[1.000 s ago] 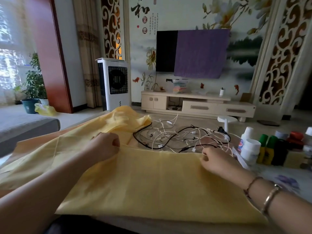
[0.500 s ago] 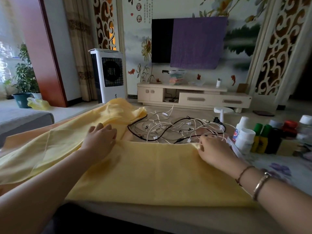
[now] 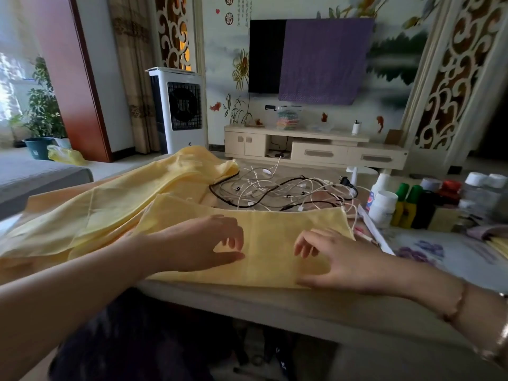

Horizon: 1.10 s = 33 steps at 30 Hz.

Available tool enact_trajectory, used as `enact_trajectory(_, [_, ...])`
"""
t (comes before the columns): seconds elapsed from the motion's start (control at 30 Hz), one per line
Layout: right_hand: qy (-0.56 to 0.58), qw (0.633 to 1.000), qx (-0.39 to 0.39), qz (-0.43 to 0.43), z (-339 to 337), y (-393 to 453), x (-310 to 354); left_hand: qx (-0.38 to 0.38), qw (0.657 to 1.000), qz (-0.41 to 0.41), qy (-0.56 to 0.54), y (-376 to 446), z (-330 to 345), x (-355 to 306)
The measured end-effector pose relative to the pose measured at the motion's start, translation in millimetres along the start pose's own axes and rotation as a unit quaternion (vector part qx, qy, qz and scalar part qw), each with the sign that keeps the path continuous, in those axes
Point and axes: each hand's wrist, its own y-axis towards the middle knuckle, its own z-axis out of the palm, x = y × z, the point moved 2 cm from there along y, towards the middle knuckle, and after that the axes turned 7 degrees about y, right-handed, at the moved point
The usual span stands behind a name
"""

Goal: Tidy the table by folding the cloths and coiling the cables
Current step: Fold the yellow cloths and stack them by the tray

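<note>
Fingers (image 3: 232,237) of both hands, loosely spread and gripping nothing, rest over the folded yellow cloth (image 3: 269,229).

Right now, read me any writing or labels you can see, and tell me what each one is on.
"贵", I think, in a red seal on the wall.
Column of small calligraphy beside it: too blurred to read.
White bottle label: red and blue logo, unreadable.
Nothing else legible.

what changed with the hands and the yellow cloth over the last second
Both hands let go of the far edge of the folded yellow cloth and drew back toward the person: left hand and right hand now lie open over its middle. The tangled black and white cables stayed put.
</note>
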Motion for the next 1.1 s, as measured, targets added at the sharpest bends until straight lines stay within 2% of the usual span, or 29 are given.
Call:
enact_trajectory(0.1, [-0.066,0.997,0.016,-0.022,10,-11,13,0.025,1.000,0.015,0.000,-13,-5,-21])
enact_trajectory(0.27, [-0.172,0.985,0.010,-0.028,16,-15,28,0.059,0.991,0.014,0.120,-22,-2,-33])
enact_trajectory(0.37, [-0.258,0.966,0.017,-0.002,19,-14,27,0.078,0.981,0.021,0.177,-26,0,-30])
enact_trajectory(0.5, [-0.306,0.951,0.016,0.033,21,-13,23,0.110,0.974,-0.028,0.198,-37,4,-14])
enact_trajectory(0.6, [-0.277,0.958,-0.007,0.072,17,-9,18,0.084,0.977,-0.100,0.168,-44,5,4])
enact_trajectory(0.73, [-0.141,0.978,-0.050,0.148,-5,1,5,0.041,0.976,-0.202,0.072,-43,-2,27])
enact_trajectory(0.83, [-0.080,0.981,-0.037,0.170,-16,10,-12,0.040,0.975,-0.217,0.018,-35,-13,41])
enact_trajectory(0.97, [-0.052,0.975,0.015,0.216,-12,19,-30,0.100,0.968,-0.229,0.000,-29,-12,53])
enact_trajectory(1.1, [-0.026,0.970,-0.050,0.238,-11,29,-49,0.056,0.959,-0.277,0.034,-21,-5,64])
